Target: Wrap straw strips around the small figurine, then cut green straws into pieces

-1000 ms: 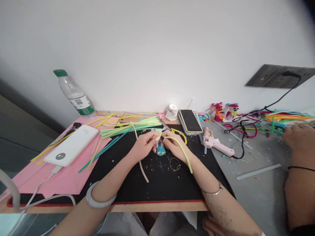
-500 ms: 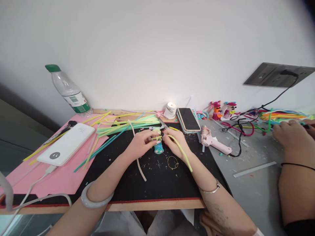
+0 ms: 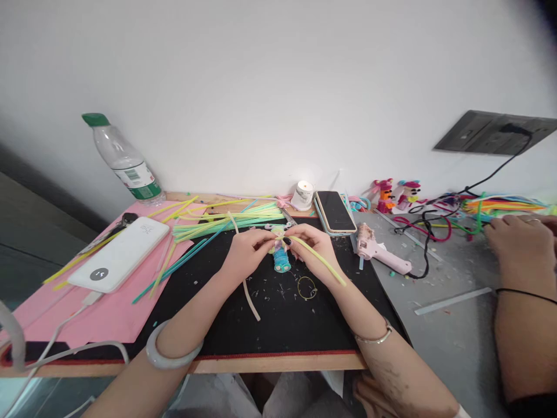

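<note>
Both hands meet at mid-mat, fingers closed. Left hand (image 3: 246,255) pinches near one end of the pale yellow stem (image 3: 319,260); right hand (image 3: 315,249) has it between thumb and fingers right beside that. Free length arcs over the right hand to the wrist. Small blue figure (image 3: 282,261) is just below the fingertips, over the black mat (image 3: 304,331) on the tabletop (image 3: 278,365). Fingers cover its upper part; can't tell how firmly it's gripped or whether the mat takes its weight.

Handling, my read: stem is very light, soft outside, bendy, probably wire-cored, so it should keep a bend and kink if forced. Not slippery. Best hold is a close two-finger pinch by the bend, tail left loose. Figure looks light and squashable; hold by the blue body, easy on the small parts up top.

Nearby: cream stem (image 3: 251,302) under the left forearm side, thin yellow ring (image 3: 299,287) on the mat, green stem bundle (image 3: 226,226) beyond the left hand, pink glue gun (image 3: 385,257) to the right. Scraps scattered on the mat.
</note>
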The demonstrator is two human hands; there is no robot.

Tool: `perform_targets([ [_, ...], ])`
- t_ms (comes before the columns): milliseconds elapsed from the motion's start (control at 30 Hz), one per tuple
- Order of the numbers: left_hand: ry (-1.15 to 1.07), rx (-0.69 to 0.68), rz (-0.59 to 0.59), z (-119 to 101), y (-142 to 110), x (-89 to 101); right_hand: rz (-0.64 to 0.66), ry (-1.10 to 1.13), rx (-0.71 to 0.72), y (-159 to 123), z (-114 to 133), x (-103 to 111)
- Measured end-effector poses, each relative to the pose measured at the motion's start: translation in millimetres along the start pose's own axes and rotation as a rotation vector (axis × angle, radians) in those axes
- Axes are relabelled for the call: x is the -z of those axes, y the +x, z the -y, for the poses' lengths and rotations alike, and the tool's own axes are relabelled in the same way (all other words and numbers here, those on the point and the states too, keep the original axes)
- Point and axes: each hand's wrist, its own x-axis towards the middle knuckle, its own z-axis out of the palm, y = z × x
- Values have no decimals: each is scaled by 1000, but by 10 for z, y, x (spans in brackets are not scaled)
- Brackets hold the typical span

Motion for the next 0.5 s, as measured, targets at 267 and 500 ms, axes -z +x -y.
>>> perform_targets([
  [267, -251, 128, -46, -5, 0, -15, 162, 247, -55, 39, -9, 19],
  [500, -336, 239, -94, -17, 19, -9, 287, 361, -75, 20, -2, 41],
])
